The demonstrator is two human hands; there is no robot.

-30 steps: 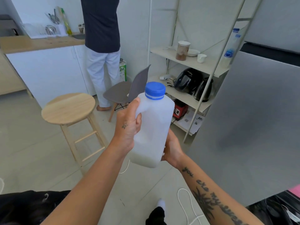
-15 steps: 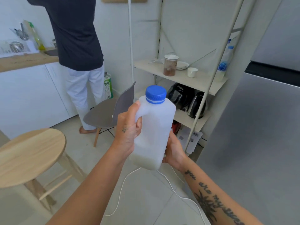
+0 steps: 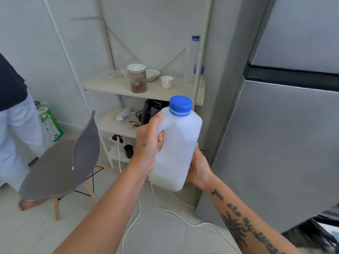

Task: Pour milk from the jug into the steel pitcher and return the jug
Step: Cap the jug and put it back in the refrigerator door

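Fridge (image 3: 275, 153) fills the right side of the scene, its steel doors shut, and it is the nearest big thing to the jug, just to the right of it. Far and centre stands a shelf unit (image 3: 113, 88) with a jar, dishes and a cup; a grey chair (image 3: 60, 162) sits on the left, with another person (image 3: 12, 121) at the left edge.

Near and centre, the jug (image 3: 180, 143) is held off the floor in front of the shelves, its long axis upright and tipped slightly to the right, with only a shallow layer of milk at the bottom. The left hand (image 3: 148, 149) grips its handle on the left. The right hand (image 3: 199, 169) cups the lower right corner, its fingers hidden behind the jug, and is the hand closer to the fridge. The blue cap (image 3: 180, 105) is on. No steel pitcher is in view, so I cannot tell whether pouring is done; if the jug goes back in the fridge, the right hand would probably have to let go to open the door.
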